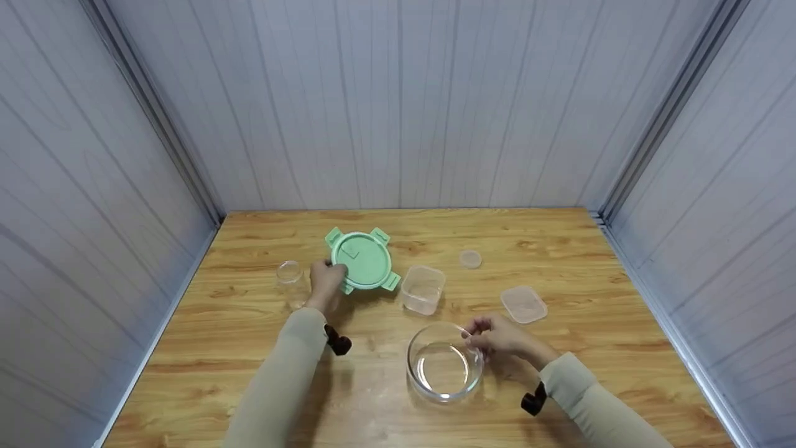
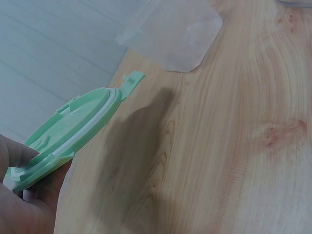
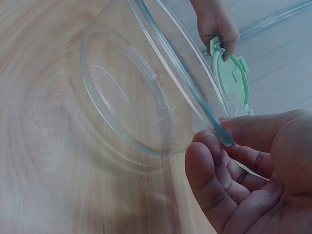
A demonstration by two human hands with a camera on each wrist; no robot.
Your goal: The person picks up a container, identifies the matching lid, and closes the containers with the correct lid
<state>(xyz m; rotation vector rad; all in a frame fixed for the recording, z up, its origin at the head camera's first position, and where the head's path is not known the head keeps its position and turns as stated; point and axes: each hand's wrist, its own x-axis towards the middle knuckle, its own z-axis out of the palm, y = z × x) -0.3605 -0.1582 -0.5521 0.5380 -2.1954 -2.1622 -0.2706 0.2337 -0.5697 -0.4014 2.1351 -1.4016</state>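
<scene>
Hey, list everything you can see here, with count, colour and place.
Clip lid: one, green, left of centre
Bowl: one, clear glass, front centre
Cylindrical container: one, clear, left
Square container: one, translucent, centre
Square lid: one, translucent, right
Small round lid: one, translucent, back, right of centre
Table: one, wood-brown, beneath
Walls: three, pale grey, back and both sides
Metal trim: several strips, grey, wall corners
Wrist devices: two, black, one per wrist
Sleeves: two, pale, forearms
Left hand: one, gripping clip lid's edge
Right hand: one, pinching bowl's rim

wood-grain tabletop (image 1: pixel 205 379) | clear jar (image 1: pixel 290 274) | square container (image 1: pixel 423 291) | small round lid (image 1: pixel 470 259) | square lid (image 1: pixel 523 304)
</scene>
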